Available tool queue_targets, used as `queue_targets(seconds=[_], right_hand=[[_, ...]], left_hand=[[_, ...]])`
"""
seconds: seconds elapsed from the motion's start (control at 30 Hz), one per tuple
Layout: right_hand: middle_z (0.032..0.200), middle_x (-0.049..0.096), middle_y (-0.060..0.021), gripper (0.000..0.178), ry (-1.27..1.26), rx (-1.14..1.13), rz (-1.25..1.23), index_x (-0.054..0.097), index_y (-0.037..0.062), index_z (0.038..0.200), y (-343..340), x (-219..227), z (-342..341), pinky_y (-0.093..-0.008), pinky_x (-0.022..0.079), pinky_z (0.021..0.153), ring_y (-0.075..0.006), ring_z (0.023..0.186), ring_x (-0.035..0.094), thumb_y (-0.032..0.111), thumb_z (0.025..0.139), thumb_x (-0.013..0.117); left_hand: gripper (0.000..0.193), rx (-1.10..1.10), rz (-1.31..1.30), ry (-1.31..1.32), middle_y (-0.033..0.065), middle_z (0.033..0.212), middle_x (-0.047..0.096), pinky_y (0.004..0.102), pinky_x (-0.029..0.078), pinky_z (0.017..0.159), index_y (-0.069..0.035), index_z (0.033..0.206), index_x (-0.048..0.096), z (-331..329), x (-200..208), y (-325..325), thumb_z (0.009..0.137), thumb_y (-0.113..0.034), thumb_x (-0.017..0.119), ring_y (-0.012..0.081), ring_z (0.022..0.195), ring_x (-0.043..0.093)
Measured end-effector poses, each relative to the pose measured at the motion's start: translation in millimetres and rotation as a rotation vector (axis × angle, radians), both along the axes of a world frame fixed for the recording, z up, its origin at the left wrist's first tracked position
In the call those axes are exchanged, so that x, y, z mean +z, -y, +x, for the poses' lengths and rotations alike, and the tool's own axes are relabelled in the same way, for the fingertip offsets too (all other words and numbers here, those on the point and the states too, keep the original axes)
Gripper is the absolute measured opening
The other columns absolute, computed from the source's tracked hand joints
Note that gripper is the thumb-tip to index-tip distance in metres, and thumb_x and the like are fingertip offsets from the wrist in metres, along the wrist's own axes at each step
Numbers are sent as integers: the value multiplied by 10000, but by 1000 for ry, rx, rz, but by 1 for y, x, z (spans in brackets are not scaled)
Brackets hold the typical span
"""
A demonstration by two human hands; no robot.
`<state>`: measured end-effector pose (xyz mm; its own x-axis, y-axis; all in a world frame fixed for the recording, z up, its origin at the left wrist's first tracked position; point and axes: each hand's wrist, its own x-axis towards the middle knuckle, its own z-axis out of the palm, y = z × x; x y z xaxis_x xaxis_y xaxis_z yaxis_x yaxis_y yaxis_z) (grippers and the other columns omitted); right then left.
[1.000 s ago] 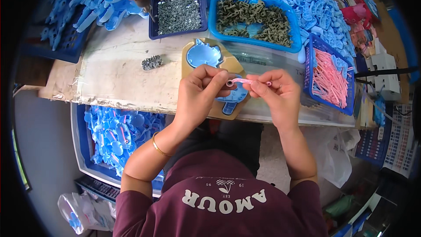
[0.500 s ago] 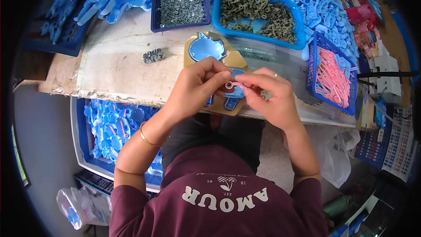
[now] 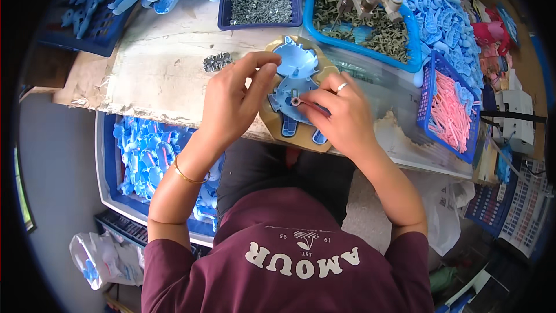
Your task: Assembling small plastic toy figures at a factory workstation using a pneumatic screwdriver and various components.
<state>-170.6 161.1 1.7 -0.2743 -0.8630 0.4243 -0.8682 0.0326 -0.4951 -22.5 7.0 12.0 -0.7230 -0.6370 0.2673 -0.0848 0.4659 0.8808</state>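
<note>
Risk of skewing against blue toy-body shell (image 3: 281, 96) if pinched loosely: pink ring-ended strip (image 3: 308, 104) in right fingers (image 3: 325, 100); left fingers (image 3: 258, 59) slightly parted.

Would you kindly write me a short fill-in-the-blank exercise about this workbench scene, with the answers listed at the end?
1. The right hand holds a slender strip whose colour is ____.
2. The gold bangle circles the ____ wrist.
3. The silver ring is on a finger of the ____ hand.
4. The navy tray stands to the ____ of the light-blue tray.

Missing words: pink; left; right; left.
</note>
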Motion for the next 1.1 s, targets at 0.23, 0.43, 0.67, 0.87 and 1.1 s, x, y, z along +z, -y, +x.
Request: queue_targets(seconds=[0.23, 0.43, 0.67, 0.87, 1.1], right_hand=[[792, 568, -45, 113, 17, 42, 86, 772, 89, 832, 9, -2, -3, -390, 478, 729, -253, 843, 582, 153, 755, 825], [793, 584, -62, 124, 35, 92, 166, 763, 72, 812, 15, 2, -7, -405, 457, 764, -271, 849, 590, 139, 726, 822], [786, 596, -80, 91, -44, 148, 253, 749, 63, 786, 24, 8, -11, -423, 448, 796, -289, 884, 592, 132, 737, 782], [782, 590, -76, 99, -96, 136, 227, 731, 65, 827, 14, 8, -15, -424, 453, 799, -287, 879, 595, 134, 765, 764], [724, 553, -48, 95, 48, -59, 281, 711, 90, 855, -26, 20, -16, -384, 452, 640, -230, 740, 583, 140, 795, 766]], left_hand=[[116, 14, -228, 44, 71, 802, 707, 344, 487, 608, -64, 1041, 733, 6, -9, 1, 952, -107, 672, 222, 725, 636], [135, -46, -403, -15, 68, 832, 711, 385, 523, 698, -69, 1030, 731, 6, -20, 4, 897, -70, 710, 260, 797, 642], [201, -254, -647, 28, 72, 1123, 700, 419, 518, 950, -89, 1052, 713, 13, -21, -1, 862, -148, 744, 293, 1111, 628], [362, -372, -843, 169, 76, 1294, 604, 465, 409, 1131, -124, 1154, 649, 18, -26, -5, 851, -296, 748, 295, 1292, 524], [373, -357, -810, 191, 75, 1276, 594, 482, 397, 1143, -131, 1157, 645, 17, -27, -7, 845, -305, 753, 298, 1301, 512]])
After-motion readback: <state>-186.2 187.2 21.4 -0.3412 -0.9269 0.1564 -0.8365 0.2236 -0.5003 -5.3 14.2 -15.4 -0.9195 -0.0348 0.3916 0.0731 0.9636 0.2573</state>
